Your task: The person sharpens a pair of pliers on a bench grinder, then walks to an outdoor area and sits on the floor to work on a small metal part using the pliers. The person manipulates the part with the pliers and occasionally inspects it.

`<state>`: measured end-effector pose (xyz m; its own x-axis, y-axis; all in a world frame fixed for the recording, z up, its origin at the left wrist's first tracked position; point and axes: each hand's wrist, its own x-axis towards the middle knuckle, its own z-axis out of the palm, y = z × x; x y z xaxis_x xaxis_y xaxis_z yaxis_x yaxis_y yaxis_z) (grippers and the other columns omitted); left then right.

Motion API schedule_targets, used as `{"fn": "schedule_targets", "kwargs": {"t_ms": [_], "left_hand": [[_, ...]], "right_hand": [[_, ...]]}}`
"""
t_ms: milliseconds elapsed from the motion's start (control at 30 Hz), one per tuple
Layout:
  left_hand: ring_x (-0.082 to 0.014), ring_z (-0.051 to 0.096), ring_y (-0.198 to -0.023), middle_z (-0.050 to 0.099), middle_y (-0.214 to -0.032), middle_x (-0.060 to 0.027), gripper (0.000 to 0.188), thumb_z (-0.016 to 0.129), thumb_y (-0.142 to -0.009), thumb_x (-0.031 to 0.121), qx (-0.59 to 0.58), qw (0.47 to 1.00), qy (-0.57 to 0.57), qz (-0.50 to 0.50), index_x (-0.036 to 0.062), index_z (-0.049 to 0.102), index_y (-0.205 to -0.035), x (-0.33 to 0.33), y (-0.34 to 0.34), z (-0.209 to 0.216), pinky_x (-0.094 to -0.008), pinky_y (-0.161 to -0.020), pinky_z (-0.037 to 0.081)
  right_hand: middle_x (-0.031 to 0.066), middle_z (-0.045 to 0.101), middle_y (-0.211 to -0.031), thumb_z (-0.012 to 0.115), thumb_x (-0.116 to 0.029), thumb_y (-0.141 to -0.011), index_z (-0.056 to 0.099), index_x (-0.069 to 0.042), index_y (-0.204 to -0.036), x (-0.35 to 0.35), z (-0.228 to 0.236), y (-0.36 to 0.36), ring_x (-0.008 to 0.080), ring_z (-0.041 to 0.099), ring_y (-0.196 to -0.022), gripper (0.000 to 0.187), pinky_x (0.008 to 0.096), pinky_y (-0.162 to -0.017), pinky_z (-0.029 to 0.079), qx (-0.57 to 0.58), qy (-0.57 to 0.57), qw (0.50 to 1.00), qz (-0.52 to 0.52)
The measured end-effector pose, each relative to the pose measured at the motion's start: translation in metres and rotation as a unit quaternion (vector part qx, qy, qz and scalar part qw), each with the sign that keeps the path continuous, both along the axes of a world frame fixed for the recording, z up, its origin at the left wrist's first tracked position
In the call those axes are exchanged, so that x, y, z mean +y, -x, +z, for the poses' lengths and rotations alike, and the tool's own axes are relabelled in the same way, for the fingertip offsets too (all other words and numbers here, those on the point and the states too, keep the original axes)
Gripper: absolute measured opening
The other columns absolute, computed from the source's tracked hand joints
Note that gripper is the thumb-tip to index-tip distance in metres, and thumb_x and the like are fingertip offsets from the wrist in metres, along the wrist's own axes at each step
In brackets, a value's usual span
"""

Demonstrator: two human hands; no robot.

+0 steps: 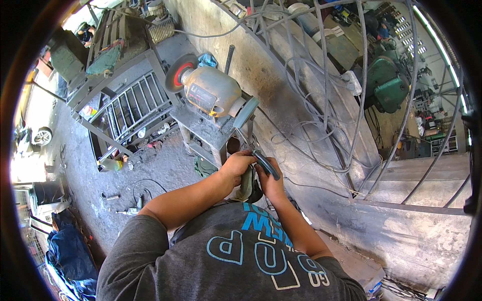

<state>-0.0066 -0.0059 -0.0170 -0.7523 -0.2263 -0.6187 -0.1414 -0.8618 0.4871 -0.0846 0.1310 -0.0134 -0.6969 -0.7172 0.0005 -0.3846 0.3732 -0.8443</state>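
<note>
Far left, towards 9 o'clock from my hands, lies the grey floor [173,168], with a small silvery tool [131,211] at 8 and a barred metal frame [135,108] at 10. That side seems to give my elbows the most room to swing.

My left hand [234,168] is drawn in narrow, thumb and fingertips pinching the plier-like tool [266,164] near its neck. At 11 o'clock the bench grinder [213,95] sits on its metal stand [201,129]; its right-hand wheel [246,112] and the stand's near edge are close beyond my knuckles, so I'd judge forward room to be tight.

The tool is just below that wheel, black handles slanting towards 5 o'clock, metal end towards 11. I expect it to be stiff, sturdy and light enough for one hand, heavier at the metal end; the dark grips are the better hold, the bare metal likely slicker. My right hand [271,181] is closed about those grips, some of its fingers hidden behind them.

From 1 to 4 o'clock the wall [281,98] and loose cables [304,108] hem me in, and could snag a wide move.
</note>
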Motion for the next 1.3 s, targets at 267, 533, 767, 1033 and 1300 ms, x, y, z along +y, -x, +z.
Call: {"fn": "schedule_targets", "kwargs": {"t_ms": [267, 533, 767, 1033, 1300], "left_hand": [[-0.0128, 0.063, -0.073, 0.067, -0.089, -0.0032, 0.019, 0.069, -0.092, 0.008, 0.029, 0.996, 0.087, -0.020, 0.0006, 0.065, -0.109, 0.007, -0.017, 0.017, -0.0266, -0.062, 0.051], [-0.0063, 0.057, -0.075, 0.066, -0.082, 0.0006, 0.017, 0.078, -0.088, 0.016, 0.042, 0.940, 0.335, -0.041, 0.0019, 0.069, -0.093, 0.004, -0.031, 0.054, -0.0241, -0.065, 0.046], [-0.0096, 0.062, -0.082, 0.071, -0.085, -0.0043, 0.029, 0.083, -0.081, 0.016, 0.070, 0.863, 0.491, -0.092, -0.0042, 0.070, -0.098, 0.005, -0.046, 0.108, -0.0281, -0.076, 0.051], [-0.0114, 0.063, -0.084, 0.070, -0.090, -0.0069, 0.034, 0.087, -0.077, 0.017, 0.099, 0.865, 0.488, -0.058, -0.0039, 0.070, -0.098, 0.016, -0.051, 0.149, -0.0286, -0.075, 0.051], [-0.0109, 0.063, -0.082, 0.070, -0.092, -0.0059, 0.026, 0.084, -0.079, 0.010, 0.111, 0.852, 0.510, -0.049, -0.0023, 0.070, -0.098, 0.022, -0.053, 0.155, -0.0278, -0.074, 0.051]], "right_hand": [[0.0162, 0.066, -0.093, 0.071, -0.017, -0.091, 0.063, -0.004, -0.112, 0.017, 0.012, 0.000, 0.0293, 0.066, -0.084, 0.025, 0.0366, -0.074, 0.051, 0.012, 0.032, 0.999, 0.034], [0.0121, 0.065, -0.117, 0.075, -0.043, -0.088, 0.048, -0.004, -0.137, 0.038, 0.025, 0.006, 0.0232, 0.064, -0.104, 0.068, 0.0377, -0.092, 0.051, -0.376, 0.322, 0.869, 0.021], [0.0069, 0.062, -0.102, 0.063, -0.040, -0.098, 0.049, 0.000, -0.133, 0.050, 0.062, 0.005, 0.0148, 0.060, -0.085, 0.054, 0.0297, -0.077, 0.050, -0.229, 0.164, 0.955, 0.087], [0.0030, 0.055, -0.093, 0.055, -0.031, -0.103, 0.044, 0.001, -0.133, 0.053, 0.082, -0.010, 0.0099, 0.049, -0.073, 0.045, 0.0258, -0.064, 0.041, -0.175, 0.181, 0.962, 0.106], [0.0110, 0.063, -0.103, 0.059, -0.027, -0.101, 0.053, 0.000, -0.128, 0.057, 0.090, -0.006, 0.0197, 0.061, -0.094, 0.039, 0.0323, -0.085, 0.049, -0.125, 0.145, 0.977, 0.090]]}}
